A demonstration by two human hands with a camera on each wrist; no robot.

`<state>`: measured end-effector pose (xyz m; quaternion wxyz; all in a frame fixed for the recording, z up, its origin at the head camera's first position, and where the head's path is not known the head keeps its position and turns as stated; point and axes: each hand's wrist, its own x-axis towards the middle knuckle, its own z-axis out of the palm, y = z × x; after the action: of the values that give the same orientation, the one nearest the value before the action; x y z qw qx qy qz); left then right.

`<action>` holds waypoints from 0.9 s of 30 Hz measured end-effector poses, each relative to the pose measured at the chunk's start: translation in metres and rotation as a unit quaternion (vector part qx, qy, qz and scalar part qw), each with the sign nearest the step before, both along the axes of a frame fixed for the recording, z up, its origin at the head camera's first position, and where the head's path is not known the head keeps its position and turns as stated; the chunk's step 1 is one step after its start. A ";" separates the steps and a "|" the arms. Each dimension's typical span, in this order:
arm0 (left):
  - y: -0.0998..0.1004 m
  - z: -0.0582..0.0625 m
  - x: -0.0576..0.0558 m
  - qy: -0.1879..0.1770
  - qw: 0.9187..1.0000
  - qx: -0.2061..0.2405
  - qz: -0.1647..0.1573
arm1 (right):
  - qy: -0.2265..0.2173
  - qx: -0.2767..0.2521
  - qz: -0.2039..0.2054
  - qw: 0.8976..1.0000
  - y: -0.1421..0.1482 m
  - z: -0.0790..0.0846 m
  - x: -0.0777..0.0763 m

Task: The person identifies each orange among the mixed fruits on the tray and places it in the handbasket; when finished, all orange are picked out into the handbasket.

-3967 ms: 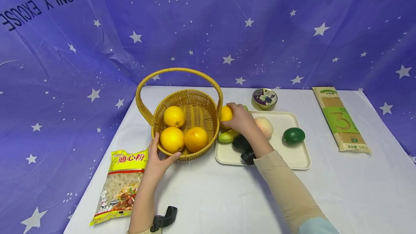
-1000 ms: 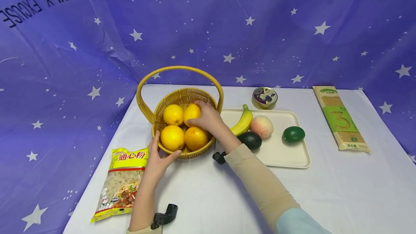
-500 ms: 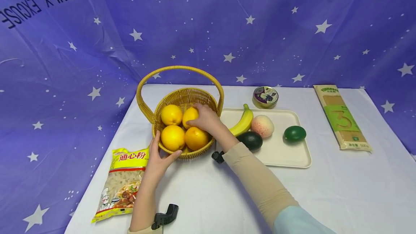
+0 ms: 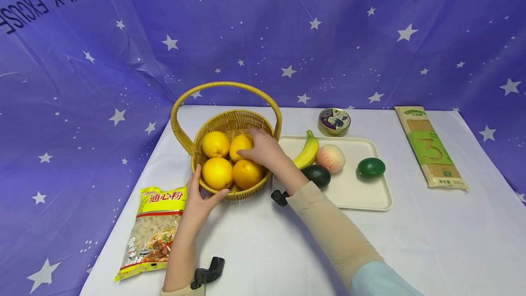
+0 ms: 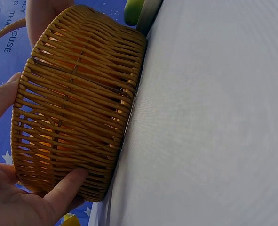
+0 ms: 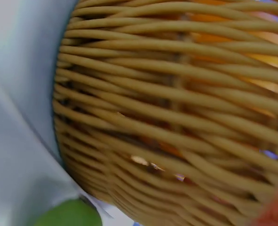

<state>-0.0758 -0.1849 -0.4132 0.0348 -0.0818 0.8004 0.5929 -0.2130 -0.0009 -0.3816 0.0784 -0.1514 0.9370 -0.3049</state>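
Observation:
A yellow wicker basket (image 4: pixel 236 120) with a tall handle stands on the table, holding several oranges. My left hand (image 4: pixel 200 203) grips its near left side; in the left wrist view, the fingers spread around the woven wall (image 5: pixel 77 108). My right hand (image 4: pixel 265 150) reaches inside from the right, fingers curled round an orange (image 4: pixel 238 146) at the back right. Beside that one lie another orange (image 4: pixel 215 144) and two nearer oranges, left (image 4: pixel 217 173) and right (image 4: pixel 248 173). The right wrist view shows mostly basket weave (image 6: pixel 176 94), hiding the fingertips.
Right of the basket, a cream tray (image 4: pixel 365 195) bears a banana (image 4: pixel 308 152), a peach (image 4: pixel 330 158), a dark avocado-like fruit (image 4: pixel 318 176) and a green fruit (image 4: pixel 371 168). Around them lie a round tin (image 4: pixel 334 121), a noodle pack (image 4: pixel 431 147) and a macaroni bag (image 4: pixel 154 232).
My right hand has carried an orange leftward from the tray into the basket, and over the last second it has settled slightly lower there. The left hand stays at the basket.

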 end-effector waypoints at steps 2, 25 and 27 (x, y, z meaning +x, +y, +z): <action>-0.003 -0.007 -0.003 0.004 1.000 -0.004 -0.001 | 0.010 -0.006 0.000 1.000 0.004 0.005 0.003; -0.013 -0.021 -0.010 0.025 0.999 -0.044 0.006 | 0.103 -0.111 -0.031 0.988 0.089 0.070 0.078; -0.015 -0.020 -0.010 0.027 0.998 -0.051 0.007 | 0.114 -0.114 -0.045 0.986 0.101 0.074 0.086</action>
<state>-0.0859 -0.1995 -0.4328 0.0046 -0.0731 0.8298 0.5532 -0.1269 0.1005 -0.3074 -0.0604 -0.1507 0.9047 -0.3938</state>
